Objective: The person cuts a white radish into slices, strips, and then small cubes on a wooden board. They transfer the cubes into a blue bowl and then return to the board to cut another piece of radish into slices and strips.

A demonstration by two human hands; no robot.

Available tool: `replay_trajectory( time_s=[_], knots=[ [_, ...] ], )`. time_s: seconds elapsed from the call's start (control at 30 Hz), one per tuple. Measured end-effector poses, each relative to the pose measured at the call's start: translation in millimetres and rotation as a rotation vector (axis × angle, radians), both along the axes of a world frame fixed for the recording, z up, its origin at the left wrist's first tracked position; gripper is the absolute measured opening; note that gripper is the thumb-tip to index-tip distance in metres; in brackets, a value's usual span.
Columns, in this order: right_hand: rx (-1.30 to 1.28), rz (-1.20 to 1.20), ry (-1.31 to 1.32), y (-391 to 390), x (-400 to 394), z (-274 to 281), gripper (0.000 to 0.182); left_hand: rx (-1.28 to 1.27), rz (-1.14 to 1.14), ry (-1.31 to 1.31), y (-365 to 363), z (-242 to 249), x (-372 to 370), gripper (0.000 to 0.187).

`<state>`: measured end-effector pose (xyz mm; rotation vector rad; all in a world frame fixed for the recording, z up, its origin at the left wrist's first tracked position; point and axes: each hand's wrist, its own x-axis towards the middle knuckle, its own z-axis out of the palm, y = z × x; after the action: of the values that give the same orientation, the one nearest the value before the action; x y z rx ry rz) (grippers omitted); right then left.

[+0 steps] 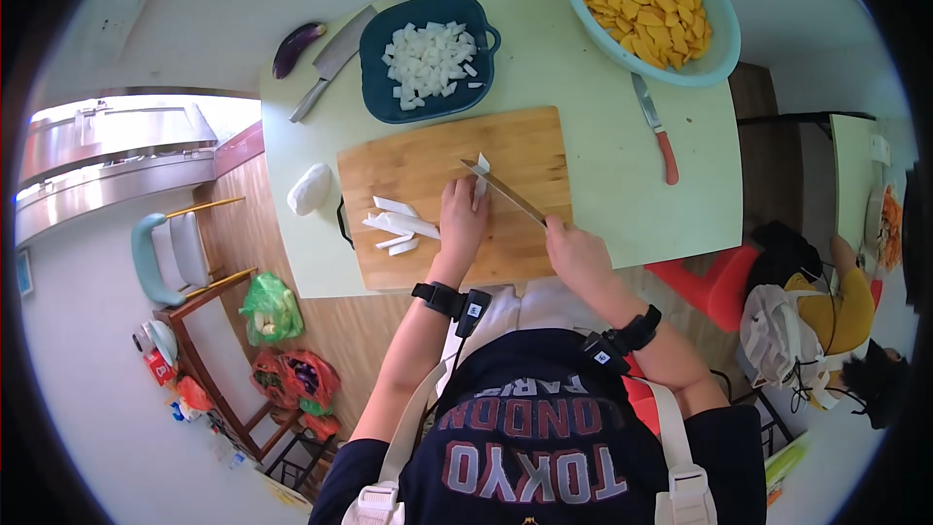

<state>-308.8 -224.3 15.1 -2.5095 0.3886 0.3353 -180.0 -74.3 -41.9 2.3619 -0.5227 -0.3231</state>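
Observation:
My right hand (pixel 578 255) grips the handle of a kitchen knife (pixel 515 199), its blade slanting up and left across the wooden cutting board (pixel 530 141). My left hand (pixel 463 217) has its fingers closed on a white radish strip (pixel 480 181) right beside the blade. The strip's near end is partly hidden by my fingers. Left of that hand, several cut radish sticks (pixel 397 222) lie loosely on the board. A dark blue basin (pixel 375 97) of diced white pieces (pixel 428 58) stands just behind the board. A larger peeled white radish chunk (pixel 309 190) rests on the table left of the board.
At the back left are an eggplant (pixel 296 49) and a cleaver (pixel 335 58). A light blue bowl (pixel 731 53) holds orange slices; a red-handled knife (pixel 658 131) lies below it. Vegetable bags (pixel 270 309) and a chair (pixel 170 258) are left; another person (pixel 846 311) is at right.

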Motion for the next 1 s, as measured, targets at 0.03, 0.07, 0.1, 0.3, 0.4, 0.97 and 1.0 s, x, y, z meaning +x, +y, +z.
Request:
replay_trajectory(
  time_s=[0.03,0.07,0.1,0.3,0.4,0.97,1.0],
  knots=[
    [-0.005,0.009,-0.002,-1.2,0.7,1.0,0.015,-0.007,0.006,0.013,-0.4,0.3,0.1,0.029],
    [-0.024,0.025,-0.004,-2.6,2.2,3.0,0.014,-0.017,0.012,0.022,-1.4,1.1,1.4,0.029],
    [-0.044,0.04,-0.009,-3.7,4.1,5.5,0.013,-0.026,0.021,0.014,-0.4,-0.1,1.0,0.029],
    [-0.079,0.022,0.008,-7.3,6.7,19.4,0.012,-0.041,-0.021,-0.079,9.5,3.1,5.8,0.026],
    [-0.082,-0.007,0.013,-4.4,1.4,22.1,0.012,0.018,-0.047,-0.037,11.6,10.8,6.8,0.029],
    [-0.06,0.104,0.083,-2.5,27.5,-19.9,0.013,-0.027,-0.069,0.006,19.4,-6.4,7.4,0.025],
    [-0.052,0.099,0.044,-2.1,32.7,-22.3,0.015,-0.031,-0.071,-0.009,19.6,-3.0,6.8,0.025]
  ],
)
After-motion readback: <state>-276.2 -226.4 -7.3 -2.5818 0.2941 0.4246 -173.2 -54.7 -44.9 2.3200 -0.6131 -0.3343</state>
